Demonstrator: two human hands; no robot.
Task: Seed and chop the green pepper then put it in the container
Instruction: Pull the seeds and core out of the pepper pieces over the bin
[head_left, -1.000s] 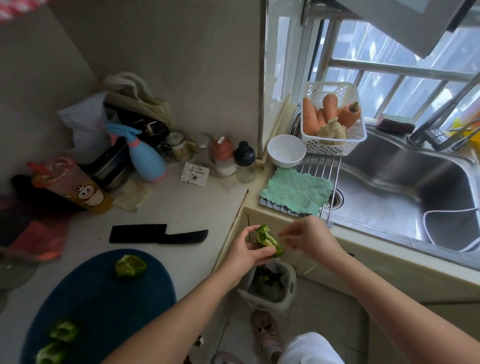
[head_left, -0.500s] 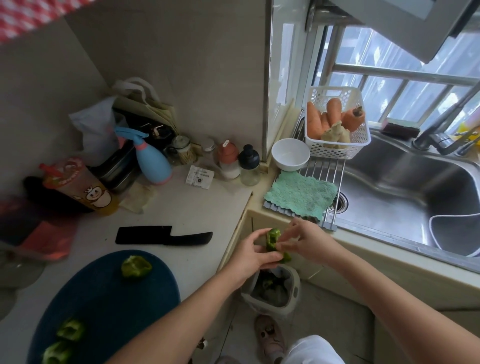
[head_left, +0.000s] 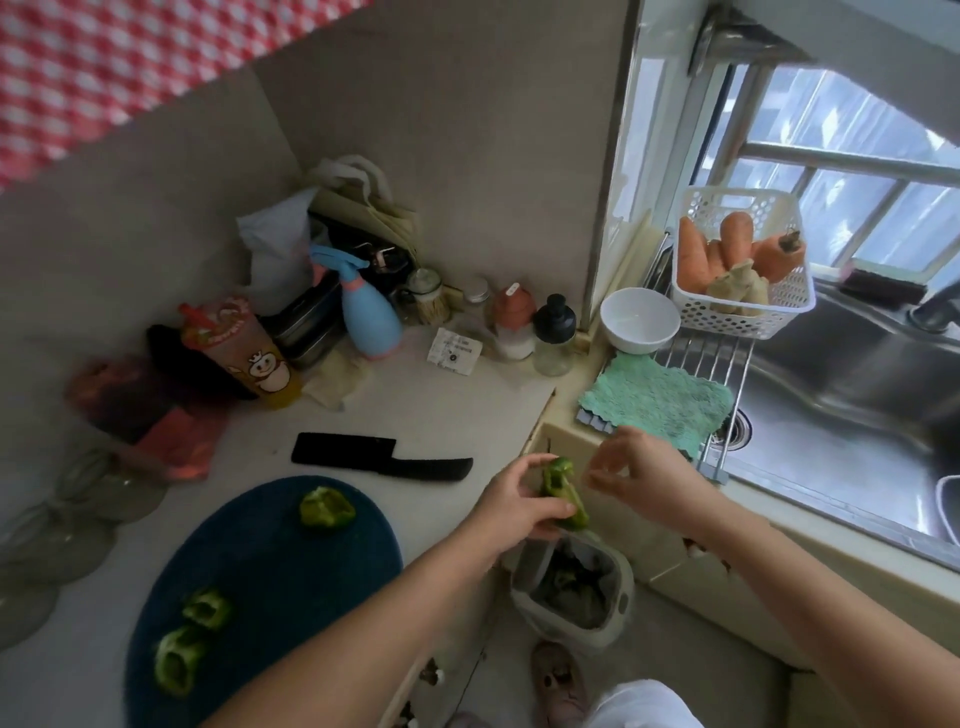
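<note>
Pepper piece is being gripped by the left hand above the waste bin. The right hand is being held just beside it, fingers curled; whether seeds are being pinched cannot be told. If that grip is loosened, the piece could be lost into the bin.

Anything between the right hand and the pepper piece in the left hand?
Nothing visible. The right hand is just right of the pepper piece the left hand holds, apart from it, only air between.
</note>
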